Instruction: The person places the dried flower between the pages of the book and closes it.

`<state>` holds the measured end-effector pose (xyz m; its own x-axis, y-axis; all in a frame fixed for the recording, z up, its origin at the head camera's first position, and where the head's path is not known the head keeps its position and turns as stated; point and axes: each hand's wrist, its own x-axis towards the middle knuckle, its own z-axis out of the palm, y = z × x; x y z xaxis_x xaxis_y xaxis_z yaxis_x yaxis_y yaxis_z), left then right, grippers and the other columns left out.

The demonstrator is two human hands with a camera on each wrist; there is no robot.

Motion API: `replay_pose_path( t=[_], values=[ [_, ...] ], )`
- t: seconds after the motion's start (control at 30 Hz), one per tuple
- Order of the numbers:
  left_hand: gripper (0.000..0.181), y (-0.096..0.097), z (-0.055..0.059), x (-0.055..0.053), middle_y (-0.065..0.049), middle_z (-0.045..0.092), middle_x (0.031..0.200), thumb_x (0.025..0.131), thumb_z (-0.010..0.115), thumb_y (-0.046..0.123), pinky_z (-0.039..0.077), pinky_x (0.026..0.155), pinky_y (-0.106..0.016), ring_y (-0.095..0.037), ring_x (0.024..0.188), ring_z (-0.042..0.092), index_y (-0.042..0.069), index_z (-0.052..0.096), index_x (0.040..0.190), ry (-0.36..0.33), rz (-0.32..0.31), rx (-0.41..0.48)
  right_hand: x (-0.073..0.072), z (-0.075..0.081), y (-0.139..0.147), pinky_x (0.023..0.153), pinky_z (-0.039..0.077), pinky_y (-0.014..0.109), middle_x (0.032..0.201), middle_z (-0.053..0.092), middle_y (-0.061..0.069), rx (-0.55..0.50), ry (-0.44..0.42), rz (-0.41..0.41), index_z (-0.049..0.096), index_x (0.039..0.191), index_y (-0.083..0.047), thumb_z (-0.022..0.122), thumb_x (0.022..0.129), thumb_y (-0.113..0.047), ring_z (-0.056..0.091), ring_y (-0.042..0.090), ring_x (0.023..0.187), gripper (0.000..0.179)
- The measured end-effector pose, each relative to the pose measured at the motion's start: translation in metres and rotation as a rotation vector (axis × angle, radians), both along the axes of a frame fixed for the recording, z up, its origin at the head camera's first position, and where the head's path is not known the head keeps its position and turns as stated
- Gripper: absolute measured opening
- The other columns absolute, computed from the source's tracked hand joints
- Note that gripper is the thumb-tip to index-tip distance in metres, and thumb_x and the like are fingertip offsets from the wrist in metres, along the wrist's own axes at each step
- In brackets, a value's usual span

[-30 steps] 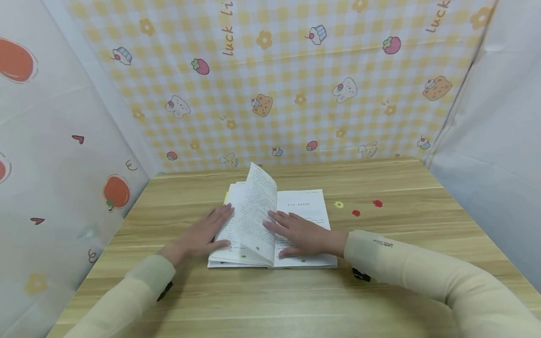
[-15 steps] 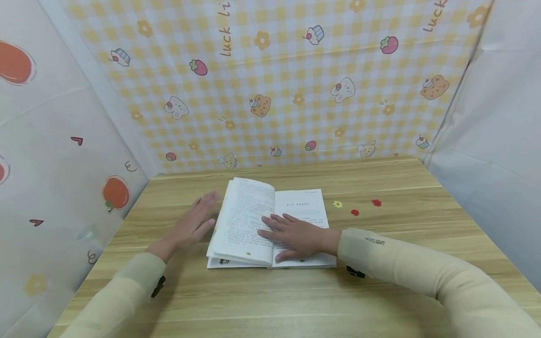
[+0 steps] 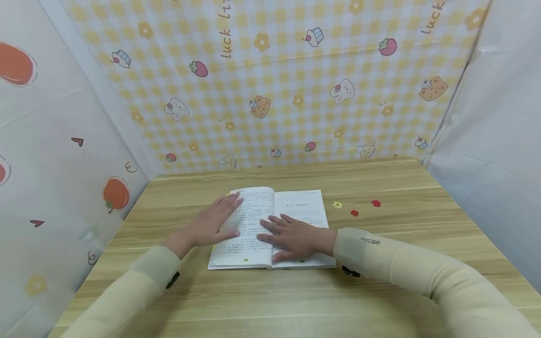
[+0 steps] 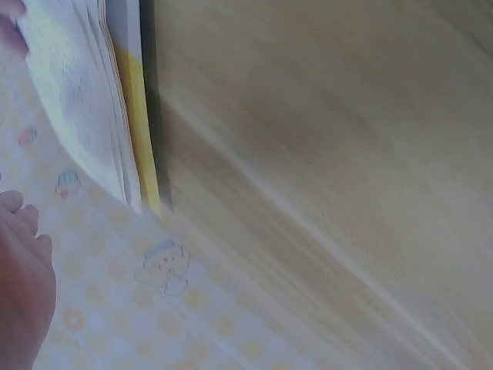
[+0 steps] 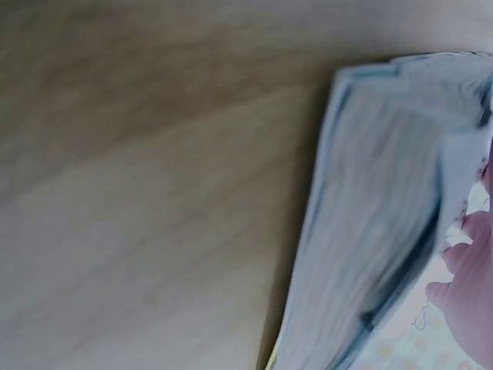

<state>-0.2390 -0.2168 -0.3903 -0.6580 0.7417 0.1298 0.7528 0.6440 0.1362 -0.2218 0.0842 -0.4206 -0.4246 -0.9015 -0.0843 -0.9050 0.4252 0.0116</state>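
Observation:
An open book with printed white pages lies on the wooden table, its spine running toward the person. My left hand is over the outer part of the left page, fingers straight and thumb spread. My right hand rests flat across the right page, its fingertips reaching past the fold onto the left page. In the left wrist view, the book's page edges and a yellow strip of cover show beside part of the left hand. The right wrist view shows the thick page block and the right fingers.
To the right of the book lie a small yellow flower and two red flowers, one nearer and one farther. A yellow checked cloth hangs behind the table. White sheets close off both sides.
A raised page has come down flat on the left side. My left hand moved off the book to the left, then back over the left page; my right hand stays nearly in place.

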Motion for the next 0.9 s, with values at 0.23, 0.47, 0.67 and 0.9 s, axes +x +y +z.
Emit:
replay_pose_path(
  t=[0.23, 0.47, 0.67, 0.9],
  values=[
    [0.098, 0.020, -0.016, 0.004, -0.014, 0.007, 0.162, 0.090, 0.045, 0.069, 0.011, 0.117, -0.044, -0.027, 0.147, 0.006, 0.005, 0.011, 0.156, -0.076, -0.012, -0.148, 0.002, -0.002, -0.003, 0.116, 0.012, 0.051, 0.162, 0.009, 0.010, 0.013, 0.006, -0.029, 0.022, 0.156, -0.023, 0.030, 0.100, -0.060, 0.009, 0.031, 0.147, 0.068],
    [0.103, 0.028, -0.021, 0.008, -0.018, 0.005, 0.161, 0.089, 0.044, 0.072, 0.009, 0.117, -0.046, -0.032, 0.147, 0.005, -0.001, 0.012, 0.154, -0.094, -0.025, -0.223, 0.003, -0.001, -0.004, 0.116, 0.012, 0.051, 0.162, 0.006, 0.010, 0.042, 0.013, -0.037, 0.020, 0.157, -0.023, 0.031, 0.100, -0.059, 0.007, 0.031, 0.147, 0.068],
    [0.107, 0.029, -0.028, 0.007, -0.015, 0.000, 0.161, 0.087, 0.040, 0.076, 0.005, 0.118, -0.043, -0.030, 0.147, 0.001, 0.001, 0.007, 0.155, -0.093, 0.000, -0.282, 0.002, -0.002, -0.005, 0.117, 0.010, 0.050, 0.162, 0.004, 0.009, 0.061, 0.018, -0.047, 0.018, 0.157, -0.024, 0.029, 0.100, -0.060, 0.004, 0.030, 0.147, 0.068],
    [0.108, 0.028, -0.033, 0.006, -0.012, -0.002, 0.162, 0.086, 0.035, 0.080, 0.004, 0.118, -0.040, -0.026, 0.147, -0.002, 0.004, 0.004, 0.156, -0.105, 0.018, -0.303, 0.001, -0.002, -0.004, 0.117, 0.011, 0.050, 0.162, 0.006, 0.009, 0.050, 0.027, -0.036, 0.020, 0.157, -0.024, 0.028, 0.099, -0.061, 0.006, 0.030, 0.147, 0.069]
  ],
)
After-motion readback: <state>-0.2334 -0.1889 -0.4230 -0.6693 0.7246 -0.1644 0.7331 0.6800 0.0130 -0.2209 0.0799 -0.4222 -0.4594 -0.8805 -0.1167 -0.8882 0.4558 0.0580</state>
